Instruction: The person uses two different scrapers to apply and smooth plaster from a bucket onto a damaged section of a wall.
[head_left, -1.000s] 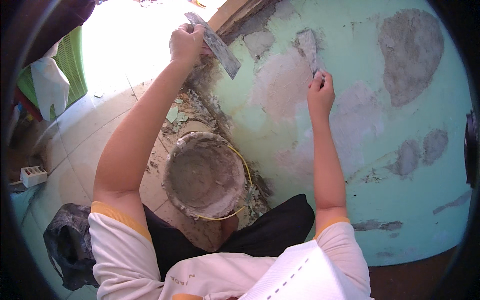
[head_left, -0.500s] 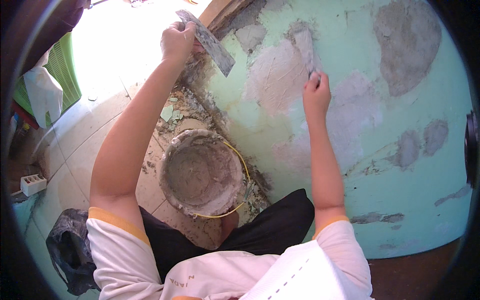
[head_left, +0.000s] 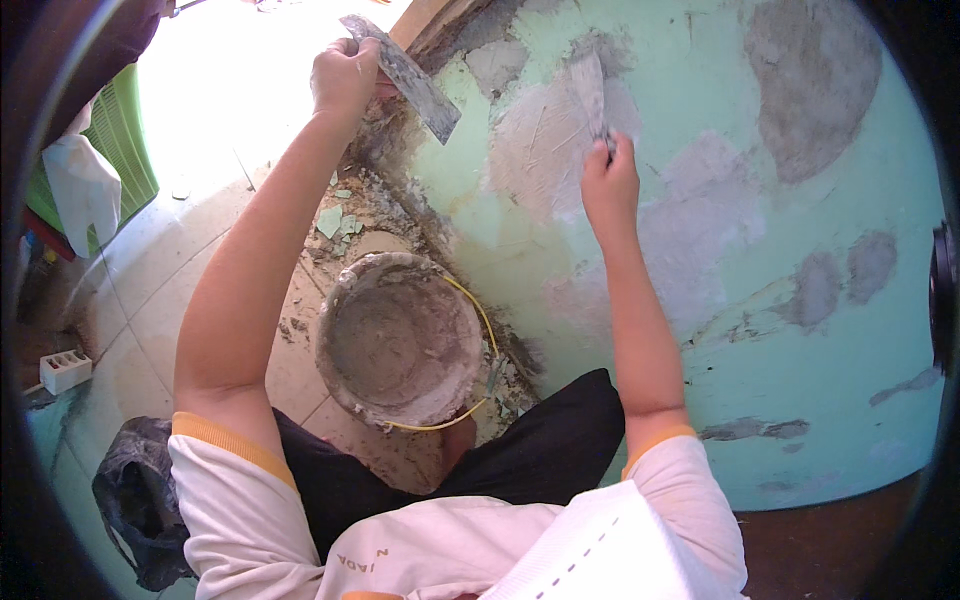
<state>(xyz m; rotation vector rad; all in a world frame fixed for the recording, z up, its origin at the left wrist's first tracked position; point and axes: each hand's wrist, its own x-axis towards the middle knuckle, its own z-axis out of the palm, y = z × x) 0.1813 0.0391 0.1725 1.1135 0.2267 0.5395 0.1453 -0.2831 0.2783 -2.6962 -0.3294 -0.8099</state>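
We sit on the tiled floor, knees toward the wall (head_left: pixel 800 330). Nearest us: a bucket (head_left: pixel 400 340) caked with grey plaster, yellow wire handle, standing between our left arm and the wall foot, with paint flakes (head_left: pixel 335 220) lying just beyond it.

Our right hand (head_left: pixel 610 185) is fisted around the handle of a putty knife (head_left: pixel 590 90). The blade sits straight above the hand, long axis running up and away from us, lying on or very close to the grey patch (head_left: pixel 545 135); we can't tell from this view whether it's pressed flat. So the work spot is directly beyond the right hand, and the right arm is the nearer one to it.

Our left hand (head_left: pixel 345 75) is raised further out and to the left, fingers wrapped around the upper end of a trowel (head_left: pixel 405 75). Its blade slants down-right toward the patch, tip stopping short of it and apart from the knife.

Far right of the wall: more bare grey patches (head_left: pixel 810 90) in the green paint.
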